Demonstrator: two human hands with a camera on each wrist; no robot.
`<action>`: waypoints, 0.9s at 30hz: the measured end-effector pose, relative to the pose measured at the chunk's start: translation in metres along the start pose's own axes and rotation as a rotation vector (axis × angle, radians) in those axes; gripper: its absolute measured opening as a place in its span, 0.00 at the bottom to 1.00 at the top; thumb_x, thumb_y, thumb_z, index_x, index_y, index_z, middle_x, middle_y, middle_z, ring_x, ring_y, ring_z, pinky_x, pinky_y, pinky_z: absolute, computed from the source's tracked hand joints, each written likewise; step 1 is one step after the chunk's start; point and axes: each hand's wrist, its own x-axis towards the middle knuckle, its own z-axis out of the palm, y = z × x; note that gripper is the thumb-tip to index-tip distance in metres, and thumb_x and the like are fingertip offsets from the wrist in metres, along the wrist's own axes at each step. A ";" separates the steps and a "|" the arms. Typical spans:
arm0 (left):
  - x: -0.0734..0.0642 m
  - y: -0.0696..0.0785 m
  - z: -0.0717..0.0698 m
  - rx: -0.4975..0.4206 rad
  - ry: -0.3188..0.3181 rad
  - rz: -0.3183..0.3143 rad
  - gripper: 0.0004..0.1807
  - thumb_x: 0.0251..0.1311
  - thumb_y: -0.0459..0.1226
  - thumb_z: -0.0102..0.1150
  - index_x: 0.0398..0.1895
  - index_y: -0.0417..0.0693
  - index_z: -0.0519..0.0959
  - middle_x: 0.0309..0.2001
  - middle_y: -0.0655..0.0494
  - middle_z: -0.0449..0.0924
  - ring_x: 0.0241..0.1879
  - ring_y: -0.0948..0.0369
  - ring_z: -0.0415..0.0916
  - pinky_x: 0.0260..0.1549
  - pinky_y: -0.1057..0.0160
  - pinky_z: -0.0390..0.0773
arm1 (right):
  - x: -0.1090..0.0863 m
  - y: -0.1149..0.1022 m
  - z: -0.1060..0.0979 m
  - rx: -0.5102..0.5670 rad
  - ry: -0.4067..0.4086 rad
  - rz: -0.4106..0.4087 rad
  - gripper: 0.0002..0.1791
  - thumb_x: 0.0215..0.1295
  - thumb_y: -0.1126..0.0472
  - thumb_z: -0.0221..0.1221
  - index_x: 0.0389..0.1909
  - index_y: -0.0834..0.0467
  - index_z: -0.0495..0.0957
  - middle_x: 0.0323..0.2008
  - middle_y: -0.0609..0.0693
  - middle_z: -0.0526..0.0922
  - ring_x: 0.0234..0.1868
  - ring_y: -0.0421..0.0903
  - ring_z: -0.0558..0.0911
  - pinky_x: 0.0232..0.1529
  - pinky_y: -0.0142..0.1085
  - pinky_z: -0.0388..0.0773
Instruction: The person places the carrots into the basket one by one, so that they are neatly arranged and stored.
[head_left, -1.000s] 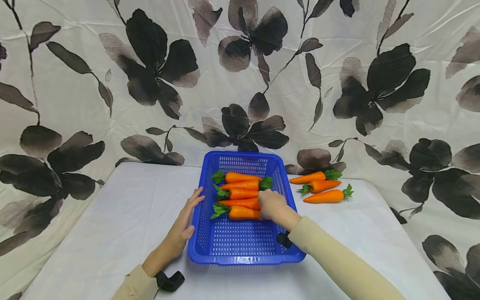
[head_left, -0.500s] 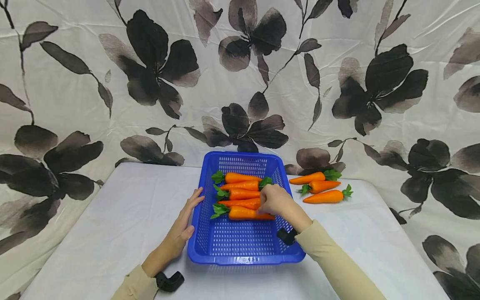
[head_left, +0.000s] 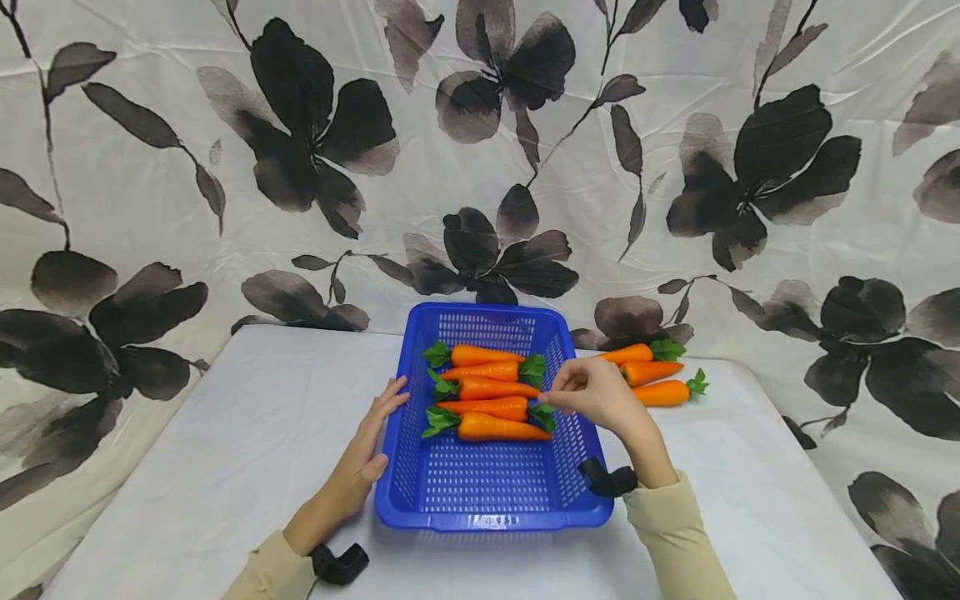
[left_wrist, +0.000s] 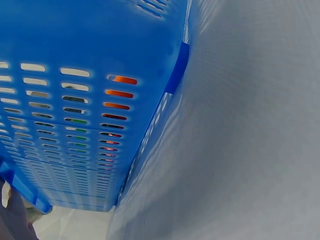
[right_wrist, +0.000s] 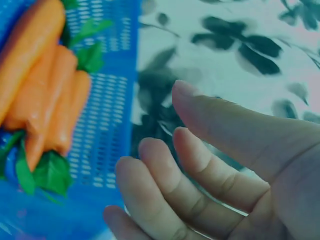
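A blue plastic basket (head_left: 491, 521) holds a row of several orange carrots (head_left: 495, 427) with green leafy tops. My left hand (head_left: 352, 467) rests along the basket's left rim, fingers extended; in the left wrist view the fingers (left_wrist: 15, 217) show at the lower left beside the slotted wall (left_wrist: 85, 150). Above the right rim is my right hand (head_left: 607, 404), with nothing in it. The right wrist view shows its thumb apart from loosely bent fingers (right_wrist: 165, 185). Three more carrots (head_left: 663, 392) lie on the table to the right, partly behind this hand.
A white cloth covers the table (head_left: 247, 433). Behind it hangs a pale curtain (head_left: 420, 183) with dark flower prints. Black wrist cameras (head_left: 341, 564) sit on both wrists.
My right hand has let go of a carrot in the basket and moved right and up to the right rim, uncovering carrot tips and leaves. The left hand stays put.
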 end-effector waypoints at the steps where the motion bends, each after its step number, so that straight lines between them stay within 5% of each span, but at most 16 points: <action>1: 0.000 0.000 0.000 0.004 0.002 0.005 0.36 0.71 0.57 0.35 0.77 0.49 0.55 0.79 0.50 0.45 0.77 0.40 0.35 0.68 0.31 0.32 | -0.002 0.002 -0.004 0.018 0.017 -0.004 0.12 0.58 0.58 0.71 0.25 0.60 0.80 0.20 0.51 0.81 0.24 0.54 0.82 0.29 0.39 0.79; 11: 0.000 -0.003 -0.001 0.037 0.023 0.065 0.40 0.71 0.61 0.32 0.77 0.45 0.55 0.78 0.45 0.48 0.77 0.41 0.37 0.73 0.61 0.29 | -0.024 0.037 -0.041 0.222 0.288 -0.034 0.13 0.66 0.59 0.65 0.40 0.67 0.81 0.34 0.57 0.85 0.32 0.44 0.86 0.36 0.32 0.83; 20: -0.001 -0.003 -0.002 0.046 0.027 0.044 0.42 0.70 0.64 0.30 0.77 0.46 0.55 0.78 0.47 0.48 0.77 0.44 0.36 0.73 0.49 0.29 | -0.030 0.085 -0.060 0.312 0.627 -0.070 0.12 0.66 0.64 0.63 0.45 0.70 0.80 0.34 0.45 0.85 0.36 0.41 0.85 0.43 0.24 0.79; 27: 0.000 -0.002 -0.001 0.055 0.031 0.035 0.43 0.69 0.65 0.30 0.77 0.47 0.56 0.78 0.47 0.48 0.77 0.43 0.37 0.73 0.47 0.29 | -0.026 0.135 -0.064 0.508 0.647 0.038 0.20 0.69 0.63 0.61 0.58 0.67 0.77 0.52 0.46 0.83 0.53 0.36 0.79 0.53 0.20 0.72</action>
